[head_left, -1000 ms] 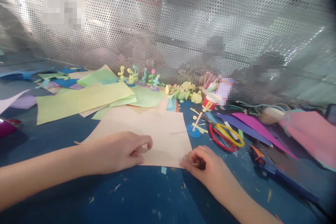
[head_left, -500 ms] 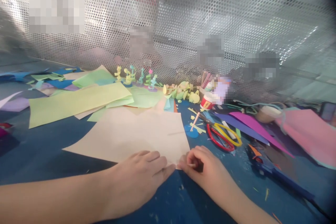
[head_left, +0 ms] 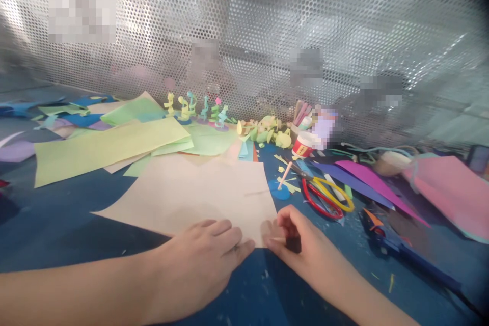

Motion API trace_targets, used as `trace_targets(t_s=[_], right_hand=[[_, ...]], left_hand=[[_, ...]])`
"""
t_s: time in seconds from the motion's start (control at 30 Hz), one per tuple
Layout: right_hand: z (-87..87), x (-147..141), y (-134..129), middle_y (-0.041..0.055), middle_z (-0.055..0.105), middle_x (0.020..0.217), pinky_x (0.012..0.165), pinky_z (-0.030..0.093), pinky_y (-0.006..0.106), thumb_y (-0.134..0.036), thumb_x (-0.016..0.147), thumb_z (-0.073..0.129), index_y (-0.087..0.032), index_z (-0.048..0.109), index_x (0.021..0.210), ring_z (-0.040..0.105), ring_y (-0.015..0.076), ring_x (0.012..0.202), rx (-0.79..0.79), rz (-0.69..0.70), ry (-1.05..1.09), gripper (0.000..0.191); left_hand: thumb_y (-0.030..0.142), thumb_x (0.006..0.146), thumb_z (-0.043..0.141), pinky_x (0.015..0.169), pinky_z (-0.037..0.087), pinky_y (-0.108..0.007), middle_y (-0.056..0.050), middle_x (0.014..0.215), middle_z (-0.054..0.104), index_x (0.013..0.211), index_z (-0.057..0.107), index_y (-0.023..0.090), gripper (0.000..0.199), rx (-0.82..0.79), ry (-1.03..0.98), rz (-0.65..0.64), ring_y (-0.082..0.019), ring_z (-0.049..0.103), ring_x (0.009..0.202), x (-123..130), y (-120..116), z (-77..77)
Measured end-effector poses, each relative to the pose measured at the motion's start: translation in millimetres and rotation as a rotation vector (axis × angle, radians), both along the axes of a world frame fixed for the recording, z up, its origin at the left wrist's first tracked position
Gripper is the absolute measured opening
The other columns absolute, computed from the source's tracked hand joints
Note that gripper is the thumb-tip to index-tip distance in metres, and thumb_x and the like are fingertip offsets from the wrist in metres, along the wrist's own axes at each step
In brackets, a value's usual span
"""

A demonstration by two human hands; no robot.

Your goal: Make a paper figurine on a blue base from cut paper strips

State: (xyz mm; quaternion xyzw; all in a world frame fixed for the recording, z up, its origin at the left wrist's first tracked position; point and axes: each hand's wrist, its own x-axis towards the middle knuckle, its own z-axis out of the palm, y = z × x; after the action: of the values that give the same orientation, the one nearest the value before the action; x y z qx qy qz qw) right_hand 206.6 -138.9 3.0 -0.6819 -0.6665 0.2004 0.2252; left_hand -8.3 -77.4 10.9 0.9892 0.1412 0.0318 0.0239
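In the head view, a pale sheet of paper (head_left: 198, 191) lies before you on a blue table (head_left: 252, 300). Your left hand (head_left: 216, 252) rests over the sheet's near edge, fingers bent; whether they grip it, I cannot tell. At the sheet's near right corner, your right hand (head_left: 292, 237) curls, thumb and fingers pinching a slim pale piece (head_left: 280, 240). Right of the sheet lie red-and-yellow-handled scissors (head_left: 324, 193).

Cream rectangular paper sheet (head_left: 198, 188) lies on dark blue tabletop (head_left: 263, 300); left hand (head_left: 216, 257) at its near edge, right hand (head_left: 292, 242) at near-right corner. Yellow-green paper strip (head_left: 107, 150) sits behind-left. Right of sheet: red-and-yellow-handled metal scissors (head_left: 310, 202), then dark blue corded plastic tool (head_left: 414, 259). Silver perforated screen (head_left: 248, 20) at back.
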Motion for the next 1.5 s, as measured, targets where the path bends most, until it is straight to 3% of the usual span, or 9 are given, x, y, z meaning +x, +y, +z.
trace_targets(t_s=[0.33, 0.53, 0.67, 0.83, 1.07, 1.33, 1.5], right_hand=[[16.9, 27, 3, -0.0024, 0.053, 0.08, 0.067, 0.045, 0.024, -0.019, 0.081, 0.05, -0.024, 0.047, 0.083, 0.053, 0.0125, 0.072, -0.124, 0.13, 0.07, 0.006], [8.2, 7, 7, -0.0008, 0.049, 0.076, 0.065, 0.044, 0.026, -0.028, 0.084, 0.048, -0.022, 0.045, 0.08, 0.05, 0.014, 0.07, 0.11, 0.054, 0.076, 0.008], [3.8, -12, 9, -0.0002, 0.052, 0.078, 0.066, 0.044, 0.025, -0.021, 0.083, 0.051, -0.021, 0.049, 0.077, 0.052, 0.0145, 0.075, 0.073, 0.172, 0.045, 0.007], [5.7, -14, 12, -0.0003, 0.055, 0.078, 0.068, 0.045, 0.026, -0.021, 0.083, 0.053, -0.021, 0.054, 0.077, 0.053, 0.0146, 0.075, 0.011, 0.237, 0.046, 0.006], [11.4, -17, 9, 0.0026, 0.059, 0.089, 0.076, 0.043, 0.032, -0.018, 0.087, 0.048, -0.025, 0.057, 0.089, 0.054, 0.0171, 0.085, 0.104, 0.346, -0.057, 0.011], [0.1, -10, 6, 0.0038, 0.057, 0.093, 0.078, 0.038, 0.033, -0.01, 0.088, 0.041, -0.033, 0.055, 0.116, 0.052, 0.0165, 0.086, 0.295, 0.554, -0.238, 0.039], [1.7, -11, 7, 0.0032, 0.058, 0.088, 0.076, 0.037, 0.033, -0.011, 0.088, 0.041, -0.036, 0.054, 0.119, 0.051, 0.0159, 0.08, 0.368, 0.597, -0.372, 0.041]], left_hand=[[0.019, 0.084, 0.042, 0.073, 0.04, -0.03, -0.006, 0.096, 0.057, 0.128, 0.04, 0.019, 0.044, 0.0, -0.015, -0.015, -0.02, 0.052, 0.084, -1, -1, 4.2], [0.019, 0.083, 0.043, 0.075, 0.042, -0.031, -0.007, 0.092, 0.056, 0.124, 0.044, 0.019, 0.041, -0.012, -0.046, -0.025, -0.02, 0.052, 0.083, -1, -1, 6.3], [0.018, 0.084, 0.043, 0.078, 0.044, -0.028, -0.006, 0.091, 0.056, 0.111, 0.055, 0.021, 0.03, -0.2, -0.116, 0.022, -0.018, 0.052, 0.086, -5, 5, 7.8], [0.021, 0.083, 0.048, 0.076, 0.044, -0.022, -0.003, 0.094, 0.057, 0.098, 0.065, 0.024, 0.023, -0.444, -0.279, 0.104, -0.014, 0.055, 0.085, -26, 27, 8.6], [0.026, 0.084, 0.049, 0.069, 0.045, -0.018, -0.004, 0.094, 0.06, 0.094, 0.069, 0.024, 0.023, -0.68, -0.237, 0.137, -0.011, 0.058, 0.076, -53, 45, 6.7], [0.025, 0.087, 0.044, 0.066, 0.042, -0.017, -0.003, 0.094, 0.055, 0.102, 0.067, 0.03, 0.027, -0.611, -0.183, 0.078, -0.009, 0.055, 0.071, -50, 45, 5.0], [0.022, 0.089, 0.04, 0.074, 0.041, -0.017, -0.003, 0.096, 0.052, 0.11, 0.062, 0.032, 0.032, -0.553, -0.146, 0.045, -0.01, 0.054, 0.08, -50, 42, 6.6]])
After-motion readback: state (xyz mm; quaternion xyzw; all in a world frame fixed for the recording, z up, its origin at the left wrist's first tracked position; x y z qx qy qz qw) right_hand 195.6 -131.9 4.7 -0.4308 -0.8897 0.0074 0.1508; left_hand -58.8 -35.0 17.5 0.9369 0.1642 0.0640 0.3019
